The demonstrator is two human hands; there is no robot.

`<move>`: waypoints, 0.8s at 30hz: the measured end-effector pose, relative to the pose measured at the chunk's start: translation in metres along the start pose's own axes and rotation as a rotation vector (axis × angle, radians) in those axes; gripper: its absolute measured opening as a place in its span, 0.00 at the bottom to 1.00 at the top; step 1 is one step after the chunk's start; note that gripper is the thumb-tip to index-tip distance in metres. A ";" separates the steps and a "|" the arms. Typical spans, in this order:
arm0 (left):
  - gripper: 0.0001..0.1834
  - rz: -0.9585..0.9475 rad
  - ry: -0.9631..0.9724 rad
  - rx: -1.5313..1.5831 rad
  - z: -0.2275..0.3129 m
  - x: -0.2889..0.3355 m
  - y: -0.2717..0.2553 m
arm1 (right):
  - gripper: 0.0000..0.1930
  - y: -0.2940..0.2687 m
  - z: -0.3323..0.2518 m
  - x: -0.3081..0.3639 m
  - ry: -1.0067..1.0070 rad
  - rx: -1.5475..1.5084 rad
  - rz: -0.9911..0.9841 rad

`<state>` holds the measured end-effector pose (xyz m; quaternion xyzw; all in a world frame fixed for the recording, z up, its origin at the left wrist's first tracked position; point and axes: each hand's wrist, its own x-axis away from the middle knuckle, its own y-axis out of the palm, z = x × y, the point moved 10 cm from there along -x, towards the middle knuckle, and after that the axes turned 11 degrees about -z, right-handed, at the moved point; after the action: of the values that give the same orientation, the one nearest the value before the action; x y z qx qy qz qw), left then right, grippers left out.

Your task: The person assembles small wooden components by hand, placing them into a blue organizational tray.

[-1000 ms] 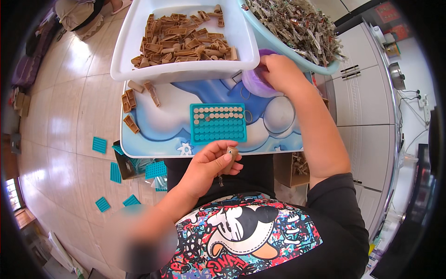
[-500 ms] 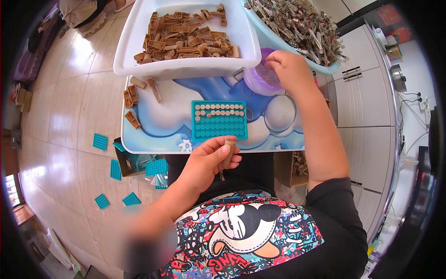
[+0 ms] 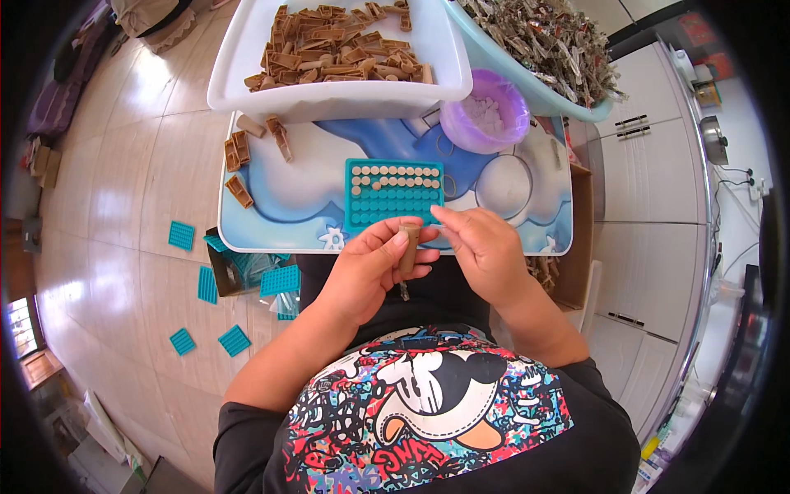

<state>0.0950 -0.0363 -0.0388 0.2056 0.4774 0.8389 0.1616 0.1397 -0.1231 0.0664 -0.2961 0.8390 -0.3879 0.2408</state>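
My left hand is wrapped round a tan cylindrical piece, held upright above my lap; a thin, dark, shiny bit hangs below it. Close beside it, my right hand has its thumb and forefinger pinched together near the top of that piece. What those fingers hold, if anything, is too small to make out. Just beyond both hands lies a teal tray of small round pockets. Beige round pieces fill its far rows, with a few more in the row nearer me.
A white tub of brown plastic parts stands at the back, beside a light blue basin of shiny strips. A purple bowl holds small white bits. Loose brown parts lie at the table's left; teal trays lie on the floor.
My right hand has come out of the purple bowl, back toward me and down to the left hand. The left hand keeps its hold on the tan piece. The whole view has shifted slightly.
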 end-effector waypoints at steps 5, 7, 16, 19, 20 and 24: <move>0.17 0.029 -0.035 -0.024 -0.006 0.000 -0.001 | 0.15 0.011 0.002 0.010 -0.017 0.141 -0.044; 0.17 0.044 -0.042 -0.044 -0.006 0.000 -0.001 | 0.12 0.010 0.007 0.015 0.027 0.131 -0.046; 0.17 0.034 -0.043 0.087 -0.014 0.000 -0.008 | 0.06 -0.003 0.006 0.018 0.024 -0.226 0.195; 0.16 -0.002 -0.008 0.130 -0.015 -0.001 -0.008 | 0.06 0.009 0.011 0.022 0.085 -0.423 0.189; 0.16 -0.018 0.007 0.126 -0.014 -0.002 -0.007 | 0.06 0.014 0.015 0.023 0.114 -0.518 0.177; 0.18 -0.013 -0.010 0.134 -0.012 0.000 -0.003 | 0.07 0.012 0.009 0.018 0.004 -0.463 0.196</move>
<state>0.0890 -0.0431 -0.0470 0.2171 0.5331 0.8028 0.1555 0.1283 -0.1337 0.0486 -0.2597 0.9307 -0.1605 0.2013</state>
